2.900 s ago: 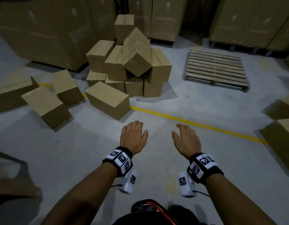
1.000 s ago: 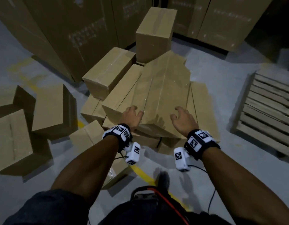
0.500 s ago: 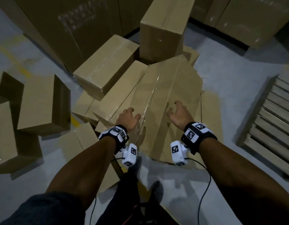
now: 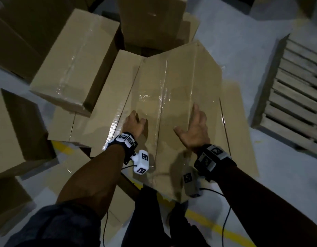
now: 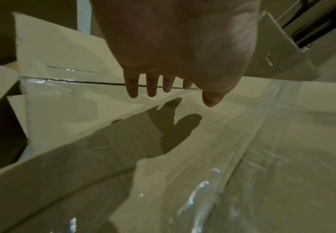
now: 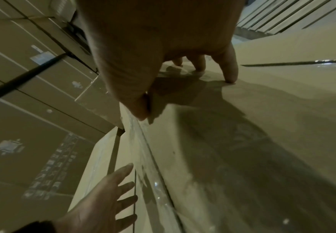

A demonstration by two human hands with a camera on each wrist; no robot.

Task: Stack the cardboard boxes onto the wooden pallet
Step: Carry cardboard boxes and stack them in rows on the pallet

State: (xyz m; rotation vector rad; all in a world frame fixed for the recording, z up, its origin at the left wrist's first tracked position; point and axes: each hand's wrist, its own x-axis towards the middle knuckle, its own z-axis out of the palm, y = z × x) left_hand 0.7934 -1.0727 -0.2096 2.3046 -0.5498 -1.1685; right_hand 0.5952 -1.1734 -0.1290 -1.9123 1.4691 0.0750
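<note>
A taped cardboard box lies tilted on top of a pile of boxes right in front of me. My left hand hovers over its near left edge with straight fingers, casting a shadow on the box. My right hand is spread over the box's right side, and its fingertips touch the cardboard. The left hand also shows open in the right wrist view. Neither hand holds anything. The wooden pallet lies on the floor to the right.
More boxes crowd the left: one leans on the pile, another stands behind it, and loose ones sit on the floor. Tall cartons wall the back. A yellow floor line runs by my feet.
I have stepped closer to the pile, and the view now looks down on it. Both hands moved forward and apart onto the sides of the tilted top box.
</note>
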